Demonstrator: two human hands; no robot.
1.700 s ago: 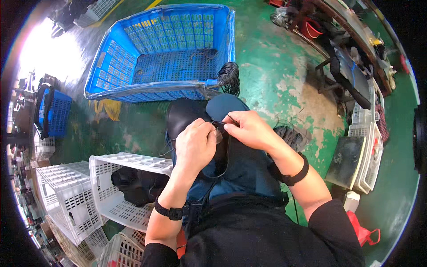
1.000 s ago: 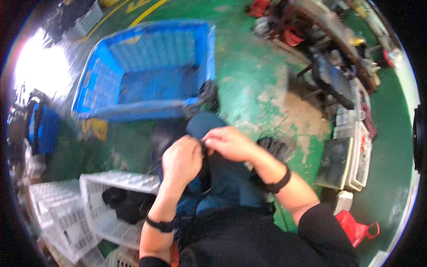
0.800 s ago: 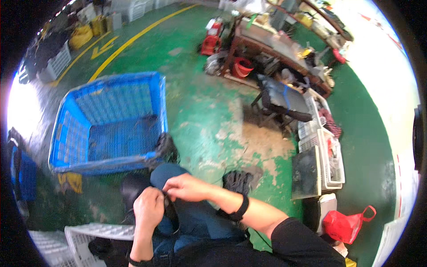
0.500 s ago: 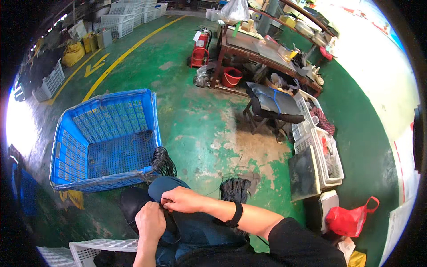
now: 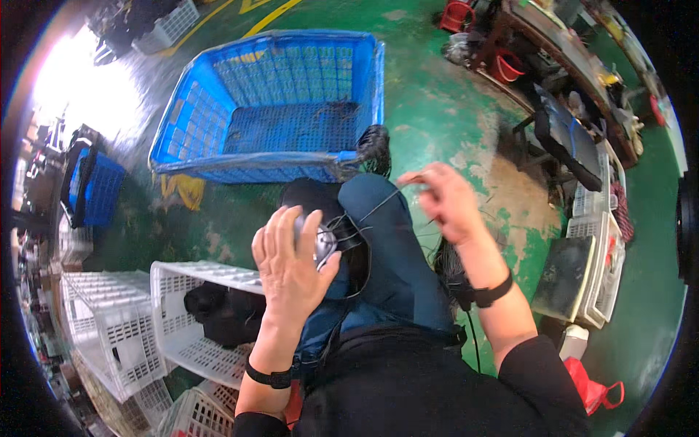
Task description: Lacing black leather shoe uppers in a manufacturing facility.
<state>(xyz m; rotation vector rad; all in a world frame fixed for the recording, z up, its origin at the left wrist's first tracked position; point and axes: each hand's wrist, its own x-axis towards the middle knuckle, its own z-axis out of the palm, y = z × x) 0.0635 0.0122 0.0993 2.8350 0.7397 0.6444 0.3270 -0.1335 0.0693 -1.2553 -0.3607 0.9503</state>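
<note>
My left hand [image 5: 290, 258] is over my lap with its fingers spread. Just beside its thumb and fingers is a shiny silvery rounded object [image 5: 325, 245], partly covered by the hand, so its kind is unclear. Thin dark cord [image 5: 381, 207] loops around that object and stretches across my knee to my right hand [image 5: 445, 200]. The right hand is raised beyond the right knee, slightly blurred, its fingertips pinched on the cord. A bundle of black cords [image 5: 375, 149] hangs at the near right corner of the blue crate [image 5: 266, 166]. More black cords [image 5: 450, 266] hang by my right thigh.
White plastic baskets [image 5: 164, 273] stand at my left, one with black material [image 5: 229, 317] inside. A smaller blue crate [image 5: 98, 191] is farther left. To the right are a dark padded stool [image 5: 568, 146], white crates [image 5: 601, 240], a workbench [image 5: 557, 44] and a red bag [image 5: 593, 386].
My hands, close together at the knee before, have parted. The left has opened beside the silvery object; the right has moved right with the cord. The view has swung down and left.
</note>
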